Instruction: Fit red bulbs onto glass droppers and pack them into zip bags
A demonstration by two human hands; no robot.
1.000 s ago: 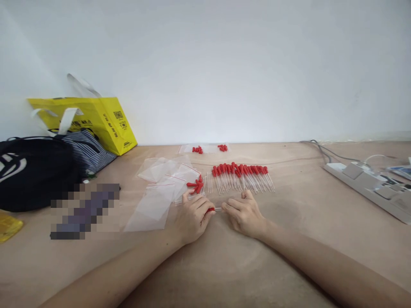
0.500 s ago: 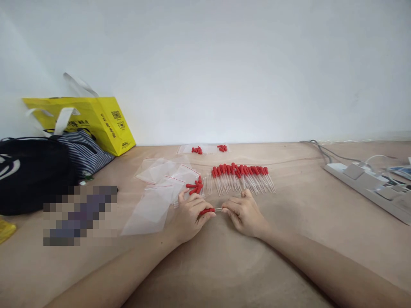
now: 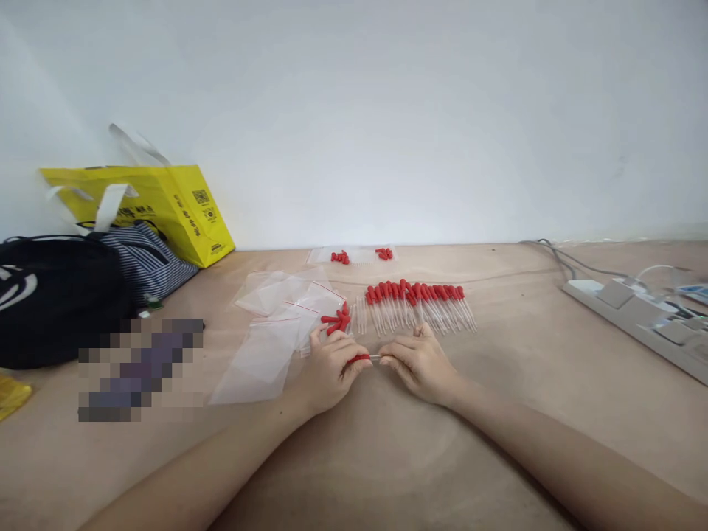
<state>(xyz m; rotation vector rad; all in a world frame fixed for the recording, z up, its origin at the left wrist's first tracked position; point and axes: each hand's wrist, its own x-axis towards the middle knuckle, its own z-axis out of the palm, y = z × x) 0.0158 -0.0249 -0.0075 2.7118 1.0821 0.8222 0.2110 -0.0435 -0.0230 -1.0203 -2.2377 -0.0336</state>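
Black bag [image 3: 60,302], ten o'clock, white emblem cut off by the frame edge. Yellow bag [image 3: 149,195], eleven o'clock, black lettering too blurred to read, QR code [image 3: 200,197] on its side. Left hand [image 3: 330,370], fingers closed on a red bulb [image 3: 359,358], matte, slim, partly hidden. Clear tube [image 3: 375,358], narrow, straight, between the hands at twelve o'clock; long axis nine to three, red end toward nine. Right hand [image 3: 419,366], fingertips pinching the tube. Power strip [image 3: 641,317], one to two o'clock, white.
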